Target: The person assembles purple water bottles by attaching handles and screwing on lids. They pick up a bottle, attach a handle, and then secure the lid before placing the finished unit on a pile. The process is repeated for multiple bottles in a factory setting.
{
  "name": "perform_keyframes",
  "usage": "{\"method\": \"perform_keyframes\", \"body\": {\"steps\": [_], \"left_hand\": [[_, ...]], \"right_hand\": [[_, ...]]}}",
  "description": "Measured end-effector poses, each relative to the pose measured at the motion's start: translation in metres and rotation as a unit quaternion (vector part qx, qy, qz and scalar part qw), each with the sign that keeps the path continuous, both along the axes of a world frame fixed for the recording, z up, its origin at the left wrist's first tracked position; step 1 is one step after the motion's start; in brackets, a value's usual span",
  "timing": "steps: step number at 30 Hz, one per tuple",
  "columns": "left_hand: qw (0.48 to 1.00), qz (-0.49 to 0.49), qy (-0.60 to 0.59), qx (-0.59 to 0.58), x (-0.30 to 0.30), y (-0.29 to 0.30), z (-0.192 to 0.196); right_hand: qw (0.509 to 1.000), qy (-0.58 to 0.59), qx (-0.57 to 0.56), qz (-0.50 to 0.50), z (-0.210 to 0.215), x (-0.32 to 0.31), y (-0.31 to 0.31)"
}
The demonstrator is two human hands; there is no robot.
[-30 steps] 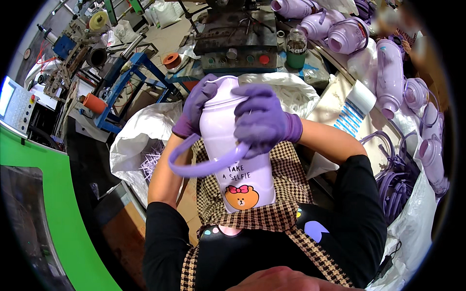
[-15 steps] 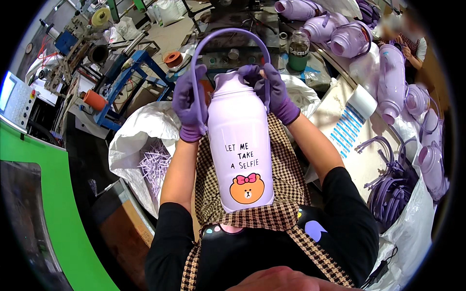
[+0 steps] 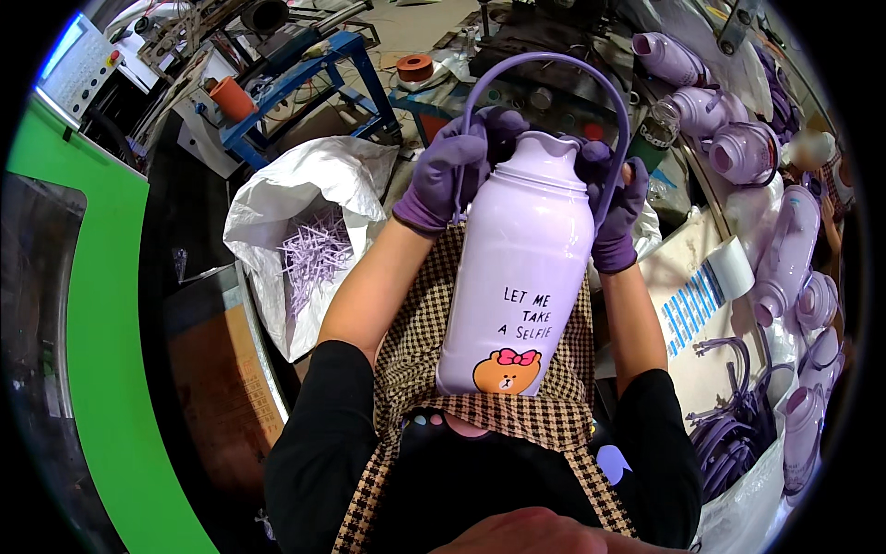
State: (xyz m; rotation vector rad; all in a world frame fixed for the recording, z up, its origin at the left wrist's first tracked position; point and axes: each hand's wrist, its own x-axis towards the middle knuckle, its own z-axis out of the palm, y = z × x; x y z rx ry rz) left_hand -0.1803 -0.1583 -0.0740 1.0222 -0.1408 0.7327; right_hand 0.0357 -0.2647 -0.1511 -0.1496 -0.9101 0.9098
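Note:
A glossy lilac bottle body with a cartoon bear's head and dark lettering leans against my checked apron, its open neck facing away from me. A purple carrying handle arches over the neck. My left hand, in a purple glove, closes around the handle's left end beside the neck; some fingertips are hidden behind the strap and bottle. On the other side my gloved right hand is closed on the handle's right end, with its fingers partly behind the neck.
Left of me stands a white sack of thin lilac plastic pieces. Purple straps lie in a heap at right, near a roll of stickers. Several lilac bottles line the right side. A blue metal frame stands ahead.
The view has swung left, so the bottle sits further right in the picture. The bottle now tilts to the right. Both hands stay at the handle's ends.

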Motion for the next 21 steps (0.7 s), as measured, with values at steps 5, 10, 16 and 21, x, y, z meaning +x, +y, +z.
{"method": "perform_keyframes", "body": {"steps": [5, 10, 16, 21], "left_hand": [[0.95, 0.209, 0.163, 0.162, -0.003, -0.004, 0.022], [0.82, 0.228, -0.081, 0.52, -0.005, -0.005, 0.035], [0.987, -0.007, -0.015, 0.159, -0.015, 0.003, 0.022], [0.896, 0.117, -0.072, 0.422, -0.014, 0.005, 0.023]], "right_hand": [[0.94, -0.196, -0.055, -0.275, -0.016, 0.0, 0.009], [0.983, 0.052, -0.073, 0.159, 0.006, -0.009, 0.006], [0.97, -0.195, -0.136, -0.05, 0.02, -0.014, 0.004], [0.933, 0.148, 0.0, 0.329, 0.026, -0.015, 0.013]]}}
